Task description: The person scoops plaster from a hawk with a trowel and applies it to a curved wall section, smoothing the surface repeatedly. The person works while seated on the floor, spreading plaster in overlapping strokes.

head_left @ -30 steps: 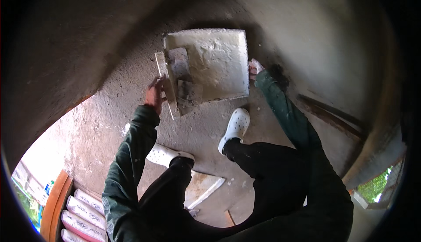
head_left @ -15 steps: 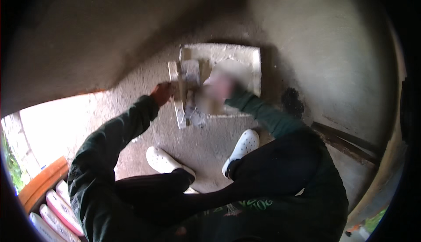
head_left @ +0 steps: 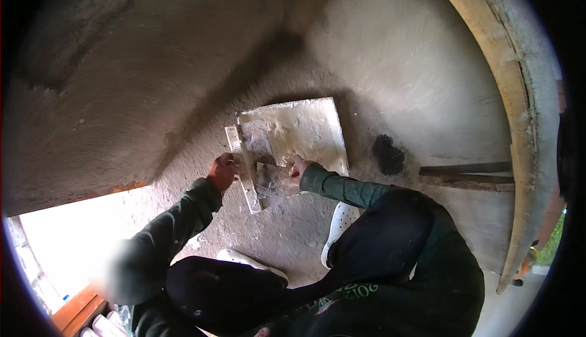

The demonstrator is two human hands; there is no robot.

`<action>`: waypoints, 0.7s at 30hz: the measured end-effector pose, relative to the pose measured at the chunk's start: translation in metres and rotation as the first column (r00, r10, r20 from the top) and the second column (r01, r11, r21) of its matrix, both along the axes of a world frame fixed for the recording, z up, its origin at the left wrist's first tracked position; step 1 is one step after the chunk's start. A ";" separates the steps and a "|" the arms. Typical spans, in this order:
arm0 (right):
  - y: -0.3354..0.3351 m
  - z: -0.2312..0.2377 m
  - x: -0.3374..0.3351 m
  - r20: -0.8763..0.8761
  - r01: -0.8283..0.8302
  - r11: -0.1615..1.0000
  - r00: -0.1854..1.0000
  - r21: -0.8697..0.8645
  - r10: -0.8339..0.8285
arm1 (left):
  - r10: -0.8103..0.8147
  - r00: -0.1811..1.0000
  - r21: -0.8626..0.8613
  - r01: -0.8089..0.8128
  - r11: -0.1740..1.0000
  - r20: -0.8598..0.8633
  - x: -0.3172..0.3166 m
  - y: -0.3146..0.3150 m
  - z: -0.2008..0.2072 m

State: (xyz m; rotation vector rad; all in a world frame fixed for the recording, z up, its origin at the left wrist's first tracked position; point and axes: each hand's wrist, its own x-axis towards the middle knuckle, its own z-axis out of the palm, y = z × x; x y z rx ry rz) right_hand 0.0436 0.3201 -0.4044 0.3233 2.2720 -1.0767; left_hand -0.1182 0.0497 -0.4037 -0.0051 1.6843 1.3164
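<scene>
Pale narrow board [head_left: 249, 187], probably light, stiff; hold mid-edge, where my left hand [head_left: 222, 172] curls, grip unclear. Grey plate [head_left: 267, 177], likely rigid: my right hand [head_left: 298, 169] pinches its edge.

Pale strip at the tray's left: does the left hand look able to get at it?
Likely yes: the left hand is at the outer edge of the pale strip, with nothing visible in the way.

Left hand [head_left: 223, 171] and right hand [head_left: 296, 171] curled

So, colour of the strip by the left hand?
Strip: off-white with darker smudges; head view shows it best.
</scene>
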 end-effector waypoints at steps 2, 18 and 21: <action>0.019 -0.017 0.008 0.017 0.158 0.986 0.987 -0.059 -0.158 | 0.007 0.999 0.049 -0.005 0.999 -0.043 0.004 0.015 -0.006; 0.025 0.054 0.001 0.225 0.492 0.826 0.868 -0.274 -0.442 | 0.068 0.995 0.156 -0.055 0.986 -0.078 0.003 0.013 0.008; 0.018 0.060 0.005 0.297 0.597 0.722 0.801 -0.349 -0.519 | 0.128 0.992 0.200 -0.120 0.972 -0.025 0.001 0.003 0.007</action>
